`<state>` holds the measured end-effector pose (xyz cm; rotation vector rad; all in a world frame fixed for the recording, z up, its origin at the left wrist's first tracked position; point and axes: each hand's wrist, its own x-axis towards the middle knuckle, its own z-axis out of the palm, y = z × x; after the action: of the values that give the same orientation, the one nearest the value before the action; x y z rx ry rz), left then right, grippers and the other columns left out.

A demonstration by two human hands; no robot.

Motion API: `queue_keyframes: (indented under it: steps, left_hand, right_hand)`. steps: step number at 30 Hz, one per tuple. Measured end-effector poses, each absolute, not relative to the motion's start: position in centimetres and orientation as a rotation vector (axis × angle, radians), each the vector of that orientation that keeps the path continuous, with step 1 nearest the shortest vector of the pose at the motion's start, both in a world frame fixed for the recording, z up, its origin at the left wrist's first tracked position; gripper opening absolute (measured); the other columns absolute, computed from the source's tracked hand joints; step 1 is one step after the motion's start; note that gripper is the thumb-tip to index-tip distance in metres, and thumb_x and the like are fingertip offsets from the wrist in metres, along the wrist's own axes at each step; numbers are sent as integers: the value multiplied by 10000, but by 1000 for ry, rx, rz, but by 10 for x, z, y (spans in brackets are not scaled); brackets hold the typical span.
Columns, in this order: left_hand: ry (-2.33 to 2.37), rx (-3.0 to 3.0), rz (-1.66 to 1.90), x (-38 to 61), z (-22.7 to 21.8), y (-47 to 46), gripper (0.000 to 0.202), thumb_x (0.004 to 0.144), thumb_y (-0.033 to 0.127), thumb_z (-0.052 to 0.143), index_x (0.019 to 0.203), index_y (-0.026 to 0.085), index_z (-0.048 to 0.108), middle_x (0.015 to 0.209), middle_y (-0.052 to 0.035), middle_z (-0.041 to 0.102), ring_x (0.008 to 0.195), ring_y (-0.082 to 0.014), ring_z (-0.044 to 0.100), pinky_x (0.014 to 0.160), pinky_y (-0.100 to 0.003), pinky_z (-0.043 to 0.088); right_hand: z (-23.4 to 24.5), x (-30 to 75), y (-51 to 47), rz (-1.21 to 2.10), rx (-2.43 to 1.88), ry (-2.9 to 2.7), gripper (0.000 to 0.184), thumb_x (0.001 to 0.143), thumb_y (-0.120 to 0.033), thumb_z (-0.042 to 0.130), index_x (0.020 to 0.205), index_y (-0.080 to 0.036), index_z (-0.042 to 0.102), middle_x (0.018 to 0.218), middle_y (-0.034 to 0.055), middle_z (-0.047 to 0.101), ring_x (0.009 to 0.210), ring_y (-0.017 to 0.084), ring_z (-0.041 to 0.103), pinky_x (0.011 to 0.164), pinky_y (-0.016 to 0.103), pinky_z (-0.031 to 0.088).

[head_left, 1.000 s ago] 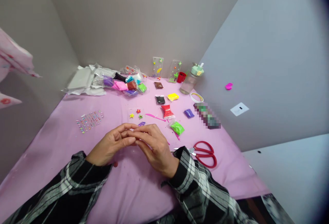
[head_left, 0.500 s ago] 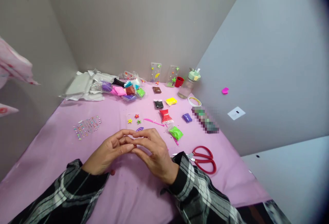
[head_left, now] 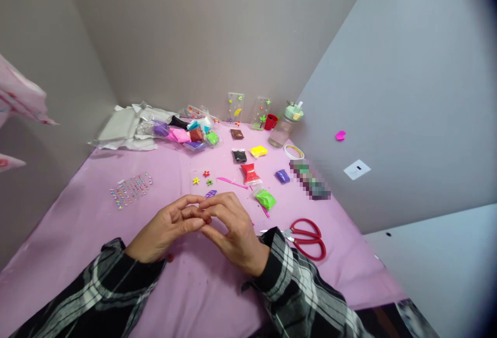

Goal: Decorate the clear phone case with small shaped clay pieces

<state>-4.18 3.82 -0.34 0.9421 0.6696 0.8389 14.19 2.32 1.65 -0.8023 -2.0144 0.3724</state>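
Fingers of the right hand (head_left: 239,232) are arching slightly more than before, meeting those of the left hand (head_left: 165,230), seemingly for fine control; whether they are pinching anything, I cannot tell. Just beyond, a purple leaf (head_left: 210,193) is lying.

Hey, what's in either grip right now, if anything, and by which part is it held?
Can't tell: the left grip and right grip meet fingertip to fingertip, and anything small between them would be hidden.
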Motion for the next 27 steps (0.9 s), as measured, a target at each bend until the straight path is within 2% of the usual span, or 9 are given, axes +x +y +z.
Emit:
queue_keyframes:
  steps: [6, 11, 14, 17, 19, 23, 27]
  left_hand:
    - [672, 945, 844, -43, -2, 38, 340, 794, 286, 797, 1105, 235, 669, 993, -32, 765, 921, -176, 682, 832, -267, 513]
    - [639, 927, 831, -42, -3, 37, 358, 782, 291, 805, 1108, 236, 667, 960, -24, 751, 894, -178, 678, 804, -267, 512]
    - [659, 951, 812, -42, -5, 38, 386, 770, 287, 811, 1120, 235, 656, 906, -14, 737, 844, -175, 666, 756, -259, 505]
    - [686, 971, 809, -43, -6, 39, 375, 800, 299, 787, 1142, 238, 646, 921, -14, 729, 860, -171, 661, 763, -251, 495]
    - [677, 976, 825, -44, -5, 39, 365, 807, 308, 782, 1139, 236, 650, 928, -14, 727, 893, -174, 659, 795, -255, 496]
    - [632, 951, 828, -42, -2, 37, 346, 789, 309, 802, 1101, 234, 673, 998, -23, 739, 953, -180, 665, 841, -263, 503]
    - [633, 960, 806, -41, 0, 36, 306, 811, 278, 784, 1094, 243, 676, 965, -12, 756, 885, -157, 673, 777, -229, 500]
  right_hand:
    - [17, 142, 24, 359, -751, -2043, 181, 937, -216, 637, 1117, -199, 634, 1115, 99, 702, 1056, 206, 612, 915, 388, 510]
    - [15, 142, 24, 366, -804, -2029, 38, 921, -223, 654, 956, -210, 655, 1070, 82, 708, 1012, 206, 609, 875, 384, 516]
    - [15, 142, 23, 387, -817, -2045, 81, 905, -267, 681, 926, -205, 635, 1063, 83, 704, 995, 208, 609, 870, 383, 510]
    - [18, 143, 24, 388, -766, -2080, 189, 917, -311, 671, 1073, -211, 634, 1146, 99, 690, 1063, 219, 608, 921, 401, 501]
    - [19, 143, 24, 380, -736, -2099, 208, 945, -270, 631, 1147, -220, 625, 1182, 97, 685, 1098, 214, 605, 947, 401, 495]
    - [19, 143, 25, 373, -748, -2047, 60, 929, -228, 651, 986, -208, 650, 1087, 83, 710, 1009, 203, 622, 892, 385, 503]
    - [18, 143, 25, 392, -764, -2014, 144, 882, -298, 715, 878, -187, 622, 1031, 89, 709, 958, 207, 618, 860, 387, 500]
